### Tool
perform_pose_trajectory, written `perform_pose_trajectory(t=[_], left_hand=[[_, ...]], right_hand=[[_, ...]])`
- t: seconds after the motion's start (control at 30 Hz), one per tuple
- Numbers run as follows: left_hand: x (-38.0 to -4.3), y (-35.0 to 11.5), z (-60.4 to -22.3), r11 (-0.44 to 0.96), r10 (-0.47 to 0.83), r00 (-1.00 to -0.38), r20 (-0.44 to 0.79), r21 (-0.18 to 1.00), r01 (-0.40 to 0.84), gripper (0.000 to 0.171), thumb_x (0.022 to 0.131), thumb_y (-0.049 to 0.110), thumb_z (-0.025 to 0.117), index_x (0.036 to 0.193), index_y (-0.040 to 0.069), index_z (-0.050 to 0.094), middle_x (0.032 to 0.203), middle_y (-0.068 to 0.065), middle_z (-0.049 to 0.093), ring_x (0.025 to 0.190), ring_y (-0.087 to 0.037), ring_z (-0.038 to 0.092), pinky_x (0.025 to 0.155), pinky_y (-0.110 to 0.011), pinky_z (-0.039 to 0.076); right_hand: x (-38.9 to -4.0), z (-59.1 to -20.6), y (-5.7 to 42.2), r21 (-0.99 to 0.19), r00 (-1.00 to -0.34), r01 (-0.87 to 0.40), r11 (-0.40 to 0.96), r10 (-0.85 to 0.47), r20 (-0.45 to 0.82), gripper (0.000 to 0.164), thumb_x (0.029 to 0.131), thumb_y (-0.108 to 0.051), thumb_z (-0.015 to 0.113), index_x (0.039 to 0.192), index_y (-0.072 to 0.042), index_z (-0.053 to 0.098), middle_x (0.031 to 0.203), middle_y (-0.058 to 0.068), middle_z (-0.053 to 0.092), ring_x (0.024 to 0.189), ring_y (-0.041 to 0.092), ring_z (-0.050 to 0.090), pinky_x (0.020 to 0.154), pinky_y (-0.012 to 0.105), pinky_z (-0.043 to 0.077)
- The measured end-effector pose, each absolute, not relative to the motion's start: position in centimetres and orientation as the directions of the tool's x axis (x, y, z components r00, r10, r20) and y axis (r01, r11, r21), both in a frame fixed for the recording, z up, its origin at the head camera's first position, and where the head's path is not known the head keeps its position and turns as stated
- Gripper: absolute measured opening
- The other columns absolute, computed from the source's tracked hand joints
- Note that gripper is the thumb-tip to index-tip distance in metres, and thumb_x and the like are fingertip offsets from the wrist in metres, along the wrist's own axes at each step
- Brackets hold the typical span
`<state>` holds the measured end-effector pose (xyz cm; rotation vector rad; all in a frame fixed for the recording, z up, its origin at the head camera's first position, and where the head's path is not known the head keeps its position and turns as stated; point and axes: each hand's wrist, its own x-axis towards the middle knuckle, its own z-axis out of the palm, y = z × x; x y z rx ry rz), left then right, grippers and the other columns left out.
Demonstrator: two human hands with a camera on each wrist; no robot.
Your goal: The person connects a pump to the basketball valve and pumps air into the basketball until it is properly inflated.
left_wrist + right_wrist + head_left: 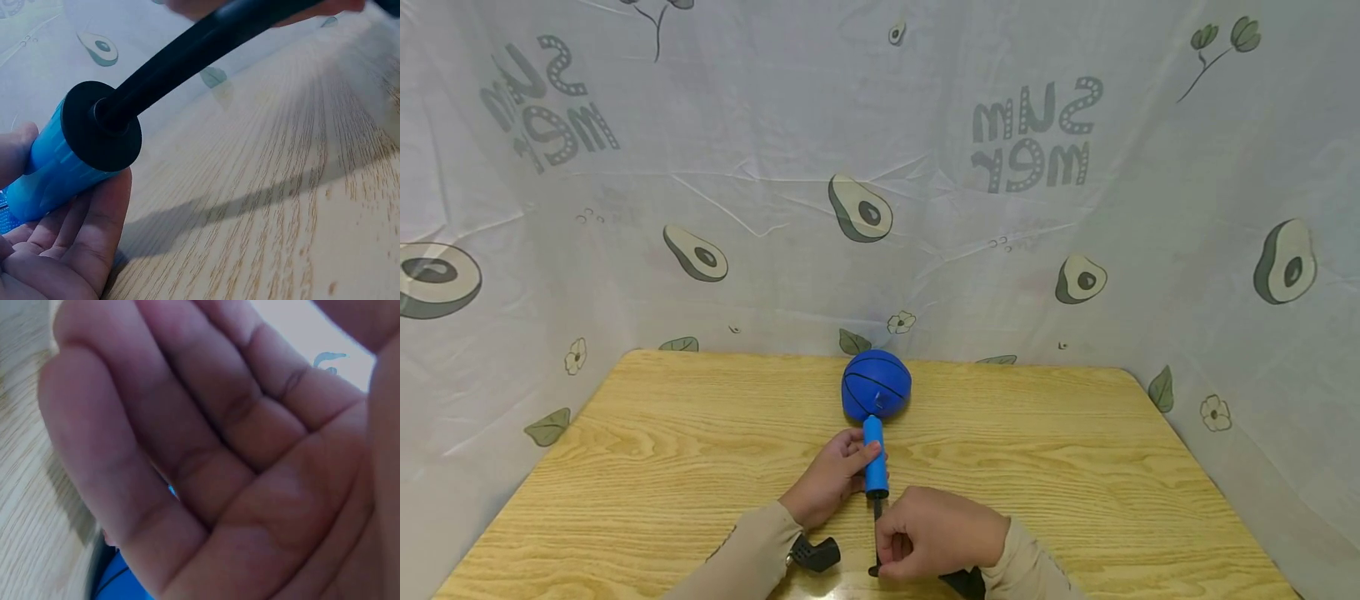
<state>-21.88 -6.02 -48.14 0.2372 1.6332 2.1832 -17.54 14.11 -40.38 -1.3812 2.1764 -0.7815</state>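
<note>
A blue ball pump (876, 467) points away from me, its front end against the lower side of a blue basketball (877, 379). The ball looks slightly dented. My left hand (835, 475) holds the pump barrel, thumb on top and fingers beneath; the left wrist view shows the barrel (53, 178) and its black end cap. A black rod (200, 56) extends well out of the cap toward me. At its rear end, my right hand (936, 533) has curled fingers and appears to pinch the handle (874, 572). In the right wrist view, the palm and bent fingers (206, 406) hide the handle.
Everything rests on a wood-grain table (700, 417). A pale curtain (760, 192) printed with avocados and leaves surrounds its back and sides. A black wrist device (815, 553) sits at the left cuff.
</note>
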Motion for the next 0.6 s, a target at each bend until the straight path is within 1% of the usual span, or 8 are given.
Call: perform_pose_trajectory(t=[0.13,0.3,0.47,0.6], left_hand=[[-21.8,-6.0,-48.1,-0.241,0.412,-0.905,-0.107,0.945,-0.222,0.058,0.110,0.025,0.055,0.149,-0.008,0.028,0.131,-0.023,0.059,0.111,-0.020,0.064,0.092,-0.032,0.057],[-21.9,-5.9,-48.1,-0.241,0.396,-0.910,-0.126,0.941,-0.235,0.057,0.109,0.026,0.057,0.148,-0.007,0.031,0.128,-0.020,0.060,0.109,-0.018,0.063,0.089,-0.029,0.056],[-22.0,-5.8,-48.1,-0.256,0.375,-0.916,-0.139,0.935,-0.246,0.056,0.108,0.024,0.058,0.146,-0.006,0.031,0.116,-0.011,0.062,0.102,-0.016,0.065,0.087,-0.029,0.057],[-21.9,-5.7,-48.1,-0.255,0.381,-0.915,-0.133,0.936,-0.242,0.057,0.108,0.023,0.059,0.147,-0.006,0.029,0.109,-0.007,0.061,0.099,-0.017,0.066,0.088,-0.029,0.057]], right_hand=[[-17.1,-40.2,14.1,-0.681,-0.343,-0.670,0.298,-0.937,-0.072,0.011,0.099,-0.018,0.073,0.089,-0.015,0.075,0.076,-0.019,0.065,0.066,-0.018,0.053,0.062,0.010,0.052],[-17.1,-40.1,14.3,-0.685,-0.322,-0.676,0.271,-0.945,-0.055,0.012,0.100,-0.019,0.072,0.090,-0.015,0.077,0.077,-0.016,0.068,0.067,-0.019,0.053,0.063,0.010,0.052],[-17.6,-40.3,14.7,-0.697,-0.351,-0.659,0.281,-0.935,-0.045,0.011,0.099,-0.017,0.073,0.089,-0.016,0.078,0.074,-0.015,0.068,0.065,-0.018,0.054,0.062,0.011,0.053],[-18.2,-40.8,15.0,-0.683,-0.400,-0.657,0.319,-0.916,-0.043,0.012,0.098,-0.018,0.074,0.086,-0.017,0.077,0.072,-0.019,0.065,0.063,-0.016,0.053,0.060,0.012,0.052]])
